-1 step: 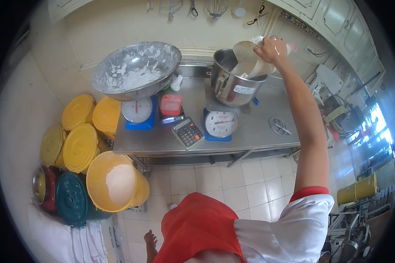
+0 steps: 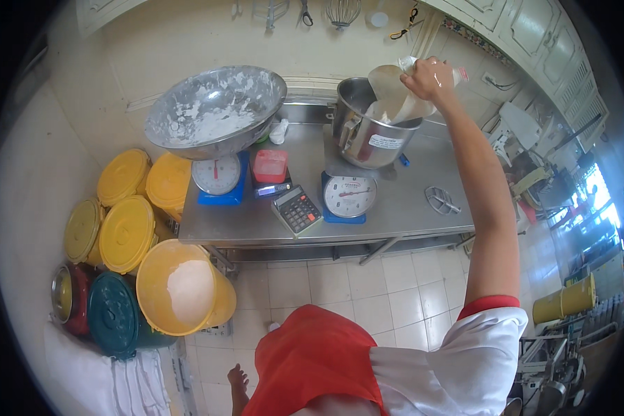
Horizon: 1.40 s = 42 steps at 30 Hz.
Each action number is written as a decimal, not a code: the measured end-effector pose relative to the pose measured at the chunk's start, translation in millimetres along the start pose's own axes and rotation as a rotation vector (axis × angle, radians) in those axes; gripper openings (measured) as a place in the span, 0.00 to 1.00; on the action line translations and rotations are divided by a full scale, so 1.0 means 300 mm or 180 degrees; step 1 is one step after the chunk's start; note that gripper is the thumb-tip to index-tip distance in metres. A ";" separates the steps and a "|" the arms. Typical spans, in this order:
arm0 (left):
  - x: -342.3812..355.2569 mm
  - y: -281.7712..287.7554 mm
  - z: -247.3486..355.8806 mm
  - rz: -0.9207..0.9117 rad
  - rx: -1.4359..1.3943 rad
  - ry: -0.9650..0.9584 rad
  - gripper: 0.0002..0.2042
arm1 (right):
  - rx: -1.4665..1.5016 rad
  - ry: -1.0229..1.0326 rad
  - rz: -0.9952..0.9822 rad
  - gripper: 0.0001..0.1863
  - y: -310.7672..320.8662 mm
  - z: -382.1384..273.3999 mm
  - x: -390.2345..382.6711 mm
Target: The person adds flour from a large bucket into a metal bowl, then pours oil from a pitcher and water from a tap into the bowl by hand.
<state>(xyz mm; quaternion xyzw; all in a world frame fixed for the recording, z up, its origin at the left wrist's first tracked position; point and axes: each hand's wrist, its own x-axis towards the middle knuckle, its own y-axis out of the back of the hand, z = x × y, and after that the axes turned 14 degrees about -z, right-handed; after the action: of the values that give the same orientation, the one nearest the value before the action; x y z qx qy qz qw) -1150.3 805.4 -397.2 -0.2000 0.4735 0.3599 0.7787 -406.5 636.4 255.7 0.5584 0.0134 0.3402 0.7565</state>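
My right hand (image 2: 428, 78) grips a pale, translucent plastic bag or container (image 2: 409, 104), tipped into a steel mixing pot (image 2: 353, 135) on a dial scale (image 2: 348, 195); exactly what comes out is hard to make out. A wide steel bowl (image 2: 208, 114), dusted with white powder, rests on another dial scale (image 2: 215, 175) to the left. Between the scales are a pink plastic container (image 2: 269, 165) on a small scale and a calculator (image 2: 297, 211). My left hand (image 2: 237, 374) hangs low beside my red apron (image 2: 305, 350), fingers apart and holding nothing.
A steel table (image 2: 402, 215) runs before me. Lidded yellow buckets (image 2: 126, 232), a green bin (image 2: 114, 312) and an open yellow bucket of pale powder (image 2: 191, 291) stand on the left. A metal beater (image 2: 440, 200) lies on the table; tools hang on the wall; equipment crowds the right.
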 end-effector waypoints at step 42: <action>0.198 0.468 0.100 0.0395 0.0523 -0.0302 0.12 | 0.4928 0.0168 -0.0837 0.25 0.274 -0.670 -0.315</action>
<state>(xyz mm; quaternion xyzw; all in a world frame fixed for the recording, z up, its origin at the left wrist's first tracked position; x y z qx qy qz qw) -1220.4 939.9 -431.4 -0.0885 0.4755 0.3765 0.7902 -600.4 766.3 216.3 0.9122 0.3307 0.1549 0.1856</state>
